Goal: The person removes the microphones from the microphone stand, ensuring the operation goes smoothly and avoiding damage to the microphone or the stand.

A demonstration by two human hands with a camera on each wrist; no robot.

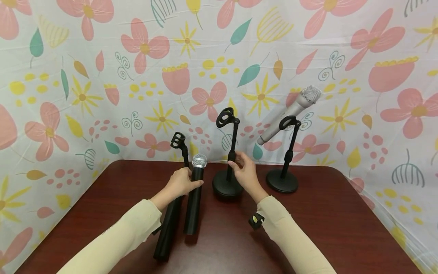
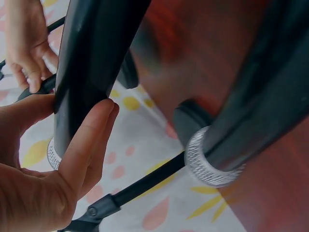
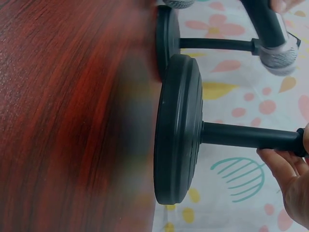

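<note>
- Far left, a black microphone (image 1: 168,232) lies along the reddish-brown surface (image 1: 222,255), passing beneath the left sleeve (image 1: 119,232); its silver mesh head, hidden from the head camera, pops up in the left wrist view beside a round base.
- Just beyond it, the left stand (image 1: 185,153) raises its black clip, foot covered from above (the right wrist view hands us that base, edge on).
- Here's the left hand (image 1: 182,182), fingers pinching the handle of a silver-headed microphone (image 1: 194,205), mesh end towards the back; the left wrist view picks out fingers on both sides of the handle.
- Centre stage, the middle stand (image 1: 234,139), ring-like clip on top, and the right hand (image 1: 244,173) has it, fingers curled closely round the pole above the round base. Does that base touch the surface? I can't tell, even from the right wrist view, where its rim looms large.
- Far right, the right stand (image 1: 288,156) rests on the surface, its clip cradling a silver microphone (image 1: 278,125), tilted head-up to the right (only the head camera catches this pair).
</note>
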